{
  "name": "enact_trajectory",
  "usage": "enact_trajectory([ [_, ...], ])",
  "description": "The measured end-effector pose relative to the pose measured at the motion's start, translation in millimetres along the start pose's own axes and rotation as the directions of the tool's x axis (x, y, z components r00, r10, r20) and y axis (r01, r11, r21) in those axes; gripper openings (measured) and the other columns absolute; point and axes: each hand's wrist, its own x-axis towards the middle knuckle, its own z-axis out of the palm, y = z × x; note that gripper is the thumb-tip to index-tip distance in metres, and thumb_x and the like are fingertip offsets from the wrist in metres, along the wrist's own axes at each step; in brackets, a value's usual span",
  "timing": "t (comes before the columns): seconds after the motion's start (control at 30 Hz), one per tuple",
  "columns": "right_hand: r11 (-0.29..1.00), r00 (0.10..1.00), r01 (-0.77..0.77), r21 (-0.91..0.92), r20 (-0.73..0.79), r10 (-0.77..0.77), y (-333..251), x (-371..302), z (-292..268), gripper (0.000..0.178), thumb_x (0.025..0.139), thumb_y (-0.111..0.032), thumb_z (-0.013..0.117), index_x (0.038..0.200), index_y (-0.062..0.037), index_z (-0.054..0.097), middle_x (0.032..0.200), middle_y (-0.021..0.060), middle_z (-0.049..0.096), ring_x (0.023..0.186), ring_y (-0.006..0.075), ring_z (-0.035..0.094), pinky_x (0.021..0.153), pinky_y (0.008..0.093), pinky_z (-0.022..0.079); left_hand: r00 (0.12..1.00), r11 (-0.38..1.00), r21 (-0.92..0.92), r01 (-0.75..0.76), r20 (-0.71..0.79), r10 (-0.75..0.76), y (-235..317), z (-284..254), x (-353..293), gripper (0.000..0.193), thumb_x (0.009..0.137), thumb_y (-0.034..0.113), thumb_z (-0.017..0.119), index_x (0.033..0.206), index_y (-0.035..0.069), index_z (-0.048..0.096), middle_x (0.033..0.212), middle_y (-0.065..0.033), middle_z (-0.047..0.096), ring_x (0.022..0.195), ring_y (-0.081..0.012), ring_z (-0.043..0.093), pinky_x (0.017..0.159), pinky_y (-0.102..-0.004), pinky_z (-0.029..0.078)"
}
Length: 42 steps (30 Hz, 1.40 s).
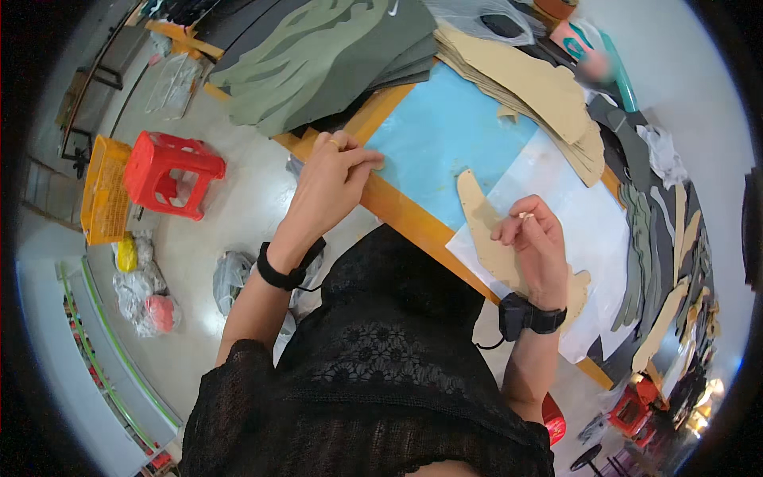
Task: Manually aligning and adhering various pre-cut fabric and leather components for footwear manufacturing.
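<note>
Far left, a yellow basket (107,195) stands against a red stool (175,171) on the floor, off the worktop. Upper left of centre, here's a fanned stack of green pieces (350,60), apparently kept back so the near edge offers working room. Below it comes the left hand (330,175), poised over the wooden edge (413,226), thumb and fingers drawn together; a tan speck shows at the tips, but whether they pinch it, I can't tell.

Into the centre: a blue sheet (433,119), then a long tan piece (494,253) slanting down across the white sheet (596,230), laid flat, probably for easy reach. And over it, the right hand (540,246)! Thumb and fingertips close on a pale scrap (524,215), a light pinch that seems to suit something so tiny. Upper right, overlapping tan pieces (524,67) sit stacked, likely to keep matching shapes together.
</note>
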Motion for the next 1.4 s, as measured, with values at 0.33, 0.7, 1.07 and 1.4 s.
enact_trajectory([
  [0.33,0.996,0.999,0.036,-0.083,0.04,-0.033,-4.5,-7.1,8.3,0.045,0.094,-0.042,0.069,0.111,-0.0011,0.06,0.083,0.0081,0.064,0.088,0.0219,0.064,0.089,0.0354,0.049,0.987,0.963,-0.221,-0.151,-0.089,0.134,47.9,36.5,12.1,0.024,0.088,0.007,0.07,0.111,0.004,0.067,0.099,-0.0075,0.066,0.076,-0.0178,0.061,0.063,-0.0287,0.049],
  [0.7,0.996,0.998,0.05,-0.073,0.03,-0.048,-2.1,-6.9,4.1,0.035,0.094,-0.029,0.067,0.112,0.0001,0.061,0.092,0.0081,0.066,0.095,0.0213,0.064,0.09,0.0339,0.049,0.993,0.994,0.053,-0.096,-0.058,0.099,7.0,23.9,30.9,0.021,0.084,0.011,0.074,0.104,0.006,0.073,0.11,-0.0106,0.064,0.107,-0.0266,0.056,0.094,-0.0383,0.047],
  [1.07,0.98,0.999,-0.006,-0.201,-0.041,-0.003,-2.8,-7.7,10.1,0.032,0.095,-0.028,0.067,0.111,-0.0001,0.06,0.091,0.0077,0.063,0.094,0.0222,0.061,0.089,0.0342,0.047,0.976,0.993,0.07,-0.093,-0.191,0.105,-25.5,12.4,2.1,0.038,0.079,0.003,0.08,0.115,0.008,0.07,0.124,-0.0106,0.065,0.11,-0.0288,0.06,0.095,-0.0382,0.05],
  [1.4,0.986,0.997,0.073,-0.148,0.012,-0.072,2.7,-6.0,4.3,0.027,0.094,-0.02,0.068,0.111,-0.0001,0.062,0.095,0.0068,0.068,0.096,0.0194,0.065,0.087,0.0317,0.049,0.984,0.963,-0.253,0.09,-0.126,-0.125,-16.5,5.2,1.6,0.046,0.087,-0.001,0.074,0.13,0.006,0.061,0.107,-0.0077,0.072,0.098,-0.0203,0.069,0.086,-0.033,0.058],
])
